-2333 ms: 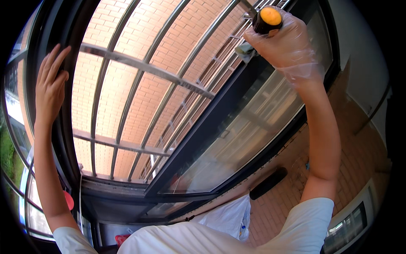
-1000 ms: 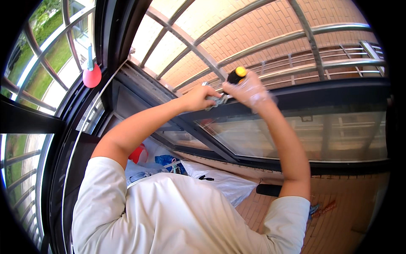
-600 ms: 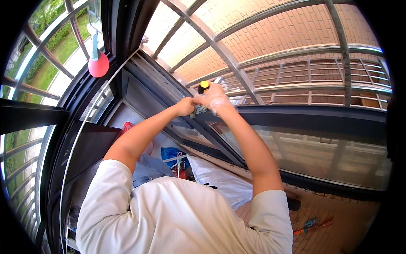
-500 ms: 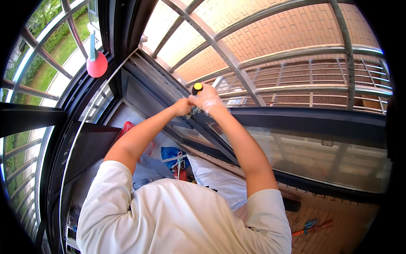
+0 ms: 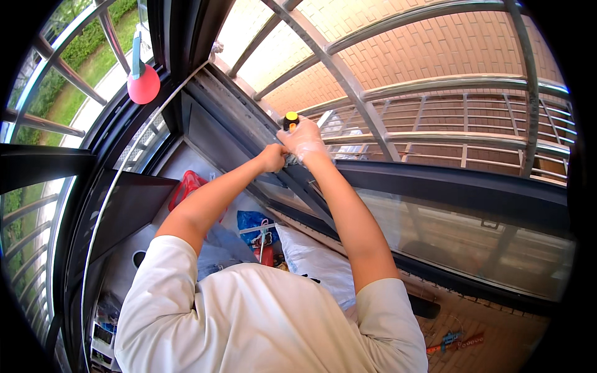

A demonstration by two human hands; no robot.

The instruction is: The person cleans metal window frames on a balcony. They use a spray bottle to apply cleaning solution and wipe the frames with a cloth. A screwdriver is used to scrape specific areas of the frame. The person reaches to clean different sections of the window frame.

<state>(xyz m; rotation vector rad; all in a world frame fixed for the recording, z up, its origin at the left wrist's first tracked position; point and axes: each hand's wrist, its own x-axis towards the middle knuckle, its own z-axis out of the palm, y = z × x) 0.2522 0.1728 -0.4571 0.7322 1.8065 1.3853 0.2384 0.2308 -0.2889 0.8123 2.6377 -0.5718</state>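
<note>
My right hand (image 5: 306,139), in what looks like a thin clear plastic covering, is wrapped round a black and yellow handle (image 5: 290,118), probably a screwdriver's. The handle's round yellow end points up, and its lower part is hidden by my fingers. Close against it, my left hand (image 5: 272,158) is closed with its fingertips at the dark window frame (image 5: 239,127). Whatever those fingers hold is hidden. Both hands are over the frame's top edge, where the rail meets the glazed sash (image 5: 454,230) on the right.
Metal bars (image 5: 367,112) stand beyond the window. A pink ball-shaped thing (image 5: 143,85) hangs at the left by a pale cable (image 5: 115,180). Below lie a red bag (image 5: 186,185), a blue bag (image 5: 250,221) and a white sack (image 5: 317,264). Tools (image 5: 457,342) rest at the lower right.
The view has shifted slightly. My right hand has turned a little and more of the black and yellow handle shows. My left hand stays closed beside it.
</note>
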